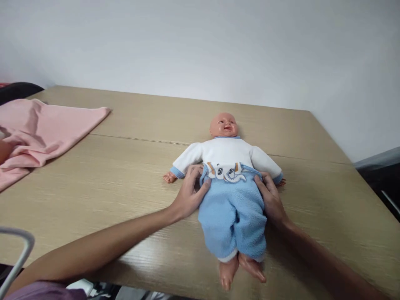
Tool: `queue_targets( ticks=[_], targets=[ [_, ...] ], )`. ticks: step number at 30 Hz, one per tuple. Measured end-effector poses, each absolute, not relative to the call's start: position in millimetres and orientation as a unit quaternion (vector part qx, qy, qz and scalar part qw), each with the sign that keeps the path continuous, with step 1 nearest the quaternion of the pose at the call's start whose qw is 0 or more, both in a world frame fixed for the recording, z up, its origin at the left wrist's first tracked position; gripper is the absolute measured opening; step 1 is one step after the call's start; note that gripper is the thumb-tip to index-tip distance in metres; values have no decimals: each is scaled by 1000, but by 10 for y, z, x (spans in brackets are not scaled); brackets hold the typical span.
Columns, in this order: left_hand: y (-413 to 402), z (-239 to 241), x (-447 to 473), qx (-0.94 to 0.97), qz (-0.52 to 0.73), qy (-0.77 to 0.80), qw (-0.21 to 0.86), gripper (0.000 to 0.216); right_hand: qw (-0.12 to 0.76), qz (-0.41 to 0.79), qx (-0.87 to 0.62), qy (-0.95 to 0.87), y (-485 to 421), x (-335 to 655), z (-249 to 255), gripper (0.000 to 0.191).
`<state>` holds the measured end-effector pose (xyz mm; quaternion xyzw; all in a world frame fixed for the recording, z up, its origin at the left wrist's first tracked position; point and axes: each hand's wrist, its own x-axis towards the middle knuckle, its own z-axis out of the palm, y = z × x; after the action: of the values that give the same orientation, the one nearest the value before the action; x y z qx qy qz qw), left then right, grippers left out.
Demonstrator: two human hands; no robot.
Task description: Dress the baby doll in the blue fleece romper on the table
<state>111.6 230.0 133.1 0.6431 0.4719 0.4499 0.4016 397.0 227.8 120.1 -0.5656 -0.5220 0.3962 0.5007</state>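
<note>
And here's the doll, flat on its back on the tabletop, head pointing to the wall, bare feet towards the person, arms flung out wide to either side! Both hands are on it, one at each hip. The left hand has its fingers clamped on the waist of the blue trousers, thumb across the front, the others curled round the side, some fingertips lost from sight. Over at the doll's other hip, the right hand matches it, fingers clamped on that end of the waistband, thumb in front again, the far fingertips partly hidden. Between the two hands, right on the doll's belly, sits the elephant patch, with the white shirt above it, blue at the collar and cuffs. The trousers reach down the doll's legs to just above the ankles, bunched between the knees. Well apart from the doll, out to the person's left, a pink cloth lies rumpled, one corner pointing back towards the doll; nearer the person on that side, a pale curved bar pokes in.
</note>
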Motion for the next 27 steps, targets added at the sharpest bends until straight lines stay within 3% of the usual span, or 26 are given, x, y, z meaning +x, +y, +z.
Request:
queue_targets(
  ticks=[6, 12, 16, 21, 24, 27],
  targets=[
    [2461, 1309, 1153, 564, 483, 470, 476, 41, 522, 513, -534, -423, 2445, 3943, 1177, 43],
    [2662, 1384, 1136, 543, 473, 437, 540, 49, 507, 568, -477, -439, 2606, 3902, 1203, 53],
    [2636, 1374, 1047, 606, 462, 451, 465, 35, 518, 498, -487, -496, 2528, 3960, 1162, 31],
    [2632, 1416, 1016, 693, 469, 443, 321, 23, 503, 286, -504, -641, 2427, 4000, 1313, 15],
    [2749, 1476, 1075, 716, 454, 406, 341, 24, 474, 208, -482, -706, 2496, 3930, 1501, 10],
    [2873, 1515, 1137, 682, 463, 402, 400, 33, 442, 277, -468, -714, 2632, 3849, 1604, 12]
  ],
)
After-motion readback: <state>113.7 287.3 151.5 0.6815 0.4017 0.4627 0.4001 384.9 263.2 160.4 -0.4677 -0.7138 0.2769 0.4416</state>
